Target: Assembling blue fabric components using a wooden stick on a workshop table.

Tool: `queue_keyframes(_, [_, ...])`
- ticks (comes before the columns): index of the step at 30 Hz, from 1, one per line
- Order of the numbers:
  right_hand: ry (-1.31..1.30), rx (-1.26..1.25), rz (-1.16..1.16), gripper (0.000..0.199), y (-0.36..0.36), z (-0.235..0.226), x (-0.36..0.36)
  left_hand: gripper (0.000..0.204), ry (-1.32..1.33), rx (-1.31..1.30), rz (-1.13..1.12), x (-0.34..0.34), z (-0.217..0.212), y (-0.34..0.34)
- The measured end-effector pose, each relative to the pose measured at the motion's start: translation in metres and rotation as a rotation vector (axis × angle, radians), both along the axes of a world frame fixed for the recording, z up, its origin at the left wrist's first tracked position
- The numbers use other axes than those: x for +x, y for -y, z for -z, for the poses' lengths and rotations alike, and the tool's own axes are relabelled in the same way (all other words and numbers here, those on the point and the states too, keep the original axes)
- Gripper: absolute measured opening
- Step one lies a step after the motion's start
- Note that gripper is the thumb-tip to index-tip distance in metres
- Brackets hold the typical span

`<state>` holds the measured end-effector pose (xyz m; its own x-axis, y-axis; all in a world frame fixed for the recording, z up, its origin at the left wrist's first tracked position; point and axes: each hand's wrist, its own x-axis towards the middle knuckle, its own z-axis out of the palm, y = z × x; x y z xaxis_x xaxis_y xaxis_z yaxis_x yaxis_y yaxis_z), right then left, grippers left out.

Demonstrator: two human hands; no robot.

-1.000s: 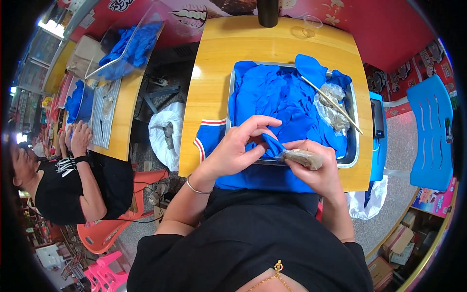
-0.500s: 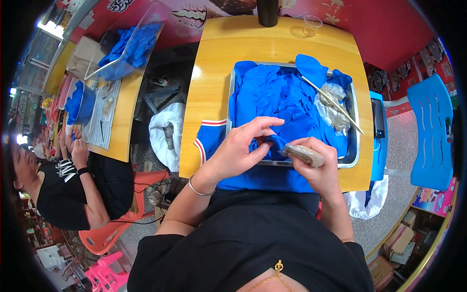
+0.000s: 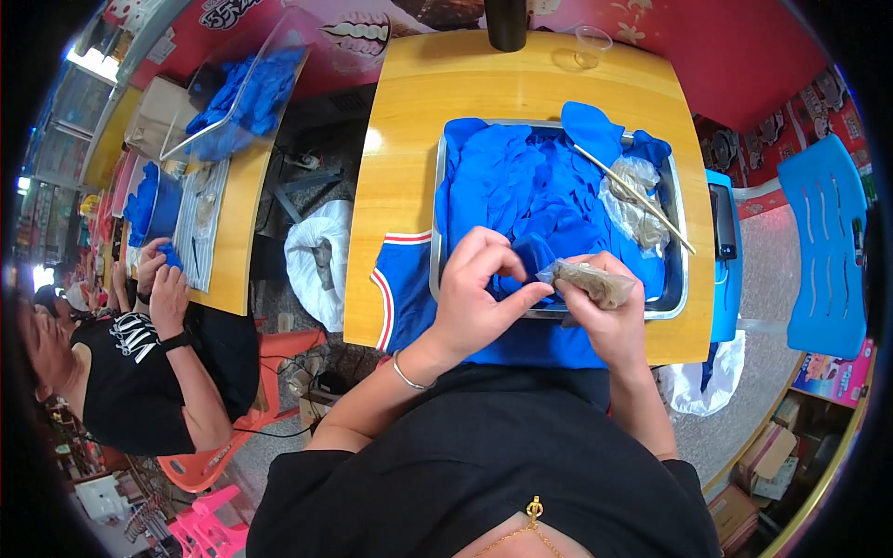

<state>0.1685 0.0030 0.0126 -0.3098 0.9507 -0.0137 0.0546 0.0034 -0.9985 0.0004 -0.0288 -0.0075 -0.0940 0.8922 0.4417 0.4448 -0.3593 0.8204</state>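
My right hand (image 3: 609,325) grips a clear plastic bag (image 3: 595,284) of grey-brown paste, its narrow end toward my left hand. My left hand (image 3: 479,298) is curled, thumb and forefinger around the lower edge of a blue fabric piece (image 3: 535,251); the exact pinch is partly hidden. Both hands are over the near edge of a metal tray (image 3: 685,288) heaped with blue fabric pieces (image 3: 502,186). At the tray's right side lie another bag of paste (image 3: 637,219) and a thin wooden stick (image 3: 623,186) across it.
A blue garment with striped trim (image 3: 400,288) hangs beside the tray. A clear cup (image 3: 591,46) and dark cylinder (image 3: 507,25) stand at the far edge. White sacks (image 3: 316,270) and a blue chair (image 3: 823,251) flank the table. Another person (image 3: 139,372) works at the left table.
My left thumb has stretched toward the bag's narrow end, and the blue fabric piece stands higher. The bag has tilted in my right hand. The other person's hands have shifted.
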Motion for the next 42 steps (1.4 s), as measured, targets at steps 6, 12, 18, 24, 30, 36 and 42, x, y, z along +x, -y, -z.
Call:
queue_keyframes(6, [-0.080,-0.068,-0.021,0.007,-0.002,0.005,0.001,0.023,0.143,-0.117,0.110,0.009,0.007,-0.001])
queue_keyframes(12, [-0.045,-0.031,0.029,0.010,-0.004,0.007,-0.001,0.015,0.405,-0.243,0.199,0.010,0.015,-0.001])
queue_keyframes(18, [0.140,0.298,0.016,0.015,-0.005,0.010,-0.001,0.011,0.736,-0.390,0.215,0.012,0.019,-0.001])
queue_keyframes(24, [0.278,0.482,0.073,0.017,-0.006,0.011,-0.006,0.006,0.205,-0.127,0.135,0.018,0.009,-0.002])
queue_keyframes(30, [0.167,0.225,0.031,0.010,-0.005,0.018,-0.004,0.008,0.353,-0.160,0.092,0.022,0.008,0.000])
queue_keyframes(36, [0.242,0.321,-0.035,0.016,-0.002,0.009,-0.007,0.009,0.301,-0.090,-0.025,0.021,0.008,0.000])
queue_keyframes(42, [0.280,0.375,0.008,0.021,-0.009,0.018,-0.006,0.011,0.104,-0.011,0.053,0.023,0.017,0.002])
